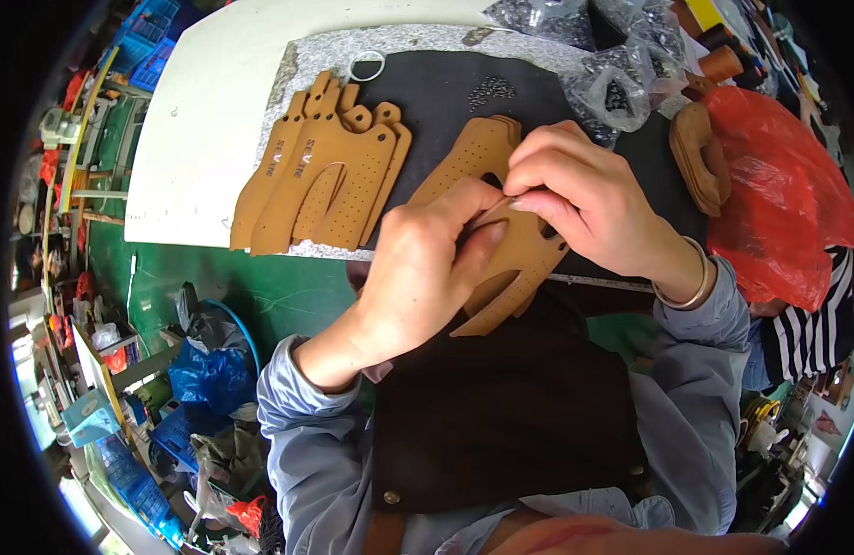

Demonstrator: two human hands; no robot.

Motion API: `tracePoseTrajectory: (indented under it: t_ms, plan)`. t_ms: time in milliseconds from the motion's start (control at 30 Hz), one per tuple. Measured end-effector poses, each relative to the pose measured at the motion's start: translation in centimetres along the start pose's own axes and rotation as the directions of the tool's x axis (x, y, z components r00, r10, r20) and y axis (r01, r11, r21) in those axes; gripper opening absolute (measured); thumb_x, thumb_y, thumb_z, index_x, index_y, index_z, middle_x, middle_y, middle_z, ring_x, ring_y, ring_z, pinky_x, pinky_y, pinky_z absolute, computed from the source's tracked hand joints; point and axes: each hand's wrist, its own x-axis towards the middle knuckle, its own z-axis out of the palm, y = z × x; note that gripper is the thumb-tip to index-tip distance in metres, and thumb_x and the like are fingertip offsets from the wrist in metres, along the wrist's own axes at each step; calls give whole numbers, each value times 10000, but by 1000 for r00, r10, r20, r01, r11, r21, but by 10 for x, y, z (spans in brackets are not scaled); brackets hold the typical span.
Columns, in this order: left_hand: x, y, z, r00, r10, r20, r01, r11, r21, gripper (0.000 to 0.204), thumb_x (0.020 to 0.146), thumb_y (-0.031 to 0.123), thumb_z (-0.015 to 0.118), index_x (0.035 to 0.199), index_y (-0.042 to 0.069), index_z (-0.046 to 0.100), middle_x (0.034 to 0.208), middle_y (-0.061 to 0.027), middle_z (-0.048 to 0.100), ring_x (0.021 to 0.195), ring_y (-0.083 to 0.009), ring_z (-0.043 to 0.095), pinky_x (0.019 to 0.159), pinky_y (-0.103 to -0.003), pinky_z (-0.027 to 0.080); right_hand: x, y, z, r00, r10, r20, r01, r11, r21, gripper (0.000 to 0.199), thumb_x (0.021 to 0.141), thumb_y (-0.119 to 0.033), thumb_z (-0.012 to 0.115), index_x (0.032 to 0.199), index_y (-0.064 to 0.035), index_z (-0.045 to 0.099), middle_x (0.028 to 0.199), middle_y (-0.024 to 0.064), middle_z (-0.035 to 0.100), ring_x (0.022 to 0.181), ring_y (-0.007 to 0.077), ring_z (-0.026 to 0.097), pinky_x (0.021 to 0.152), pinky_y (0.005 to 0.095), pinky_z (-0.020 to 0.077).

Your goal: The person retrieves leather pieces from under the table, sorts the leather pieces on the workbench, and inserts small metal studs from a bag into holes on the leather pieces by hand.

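Observation:
Both my hands meet over a tan, perforated leather piece (524, 262) with a curved slot, near the front edge of the table. My left hand (427, 254) pinches a narrow tan strip or edge of the leather between thumb and forefinger. From the right, my right hand (584, 190) is closed at the same spot, its fingertips touching my left ones. What lies right between the fingertips is too small to make out. Under and beyond my hands lie more stacked perforated leather pieces (478, 148). To the left, several similar tan leather pieces (325, 176) overlap in a pile.
A black mat (427, 88) covers part of a speckled stone slab (302, 55). Small dark metal bits (491, 91) lie on it, beside a white ring (367, 65). Clear plastic bags (621, 88) stand behind. At right are curved leather pieces (697, 157) and a red plastic bag (778, 185).

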Motion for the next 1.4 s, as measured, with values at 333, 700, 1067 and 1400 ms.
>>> tracePoseTrajectory:
  t_ms: [333,700,1067,1400]
  plan:
    - [-8,7,3,991,75,-107,-86,991,-102,104,762,8,577,861,8,545,655,-176,563,607,-365,560,530,-377,444,-2,-9,13,968,-191,-165,176,979,-101,171,663,20,644,774,-32,524,741,63,506,669,243,494,625,338,386]
    - [-23,-2,-28,999,-18,-47,12,992,-123,97,787,3,566,881,-23,562,666,-81,580,591,-113,532,549,-244,429,-2,-16,22,955,-190,-226,180,981,-67,391,634,-59,691,991,-62,531,841,73,559,796,227,550,748,348,383]
    - [11,-59,-119,946,153,-284,68,765,640,558,784,67,602,1297,67,382,1297,-120,428,1198,-276,395,977,-409,318,-159,18,-148,714,-1,-700,-680,236,-694,699,637,-296,741,1223,-77,428,1320,135,338,1242,346,267,973,513,259]
    - [16,-19,-76,983,112,-148,18,735,678,461,756,14,581,1202,28,469,1300,-150,383,1220,-314,342,984,-441,318,-322,45,-207,102,832,-546,-784,-271,-559,1147,520,-211,802,1405,-145,75,1308,191,356,1099,396,451,844,524,413]
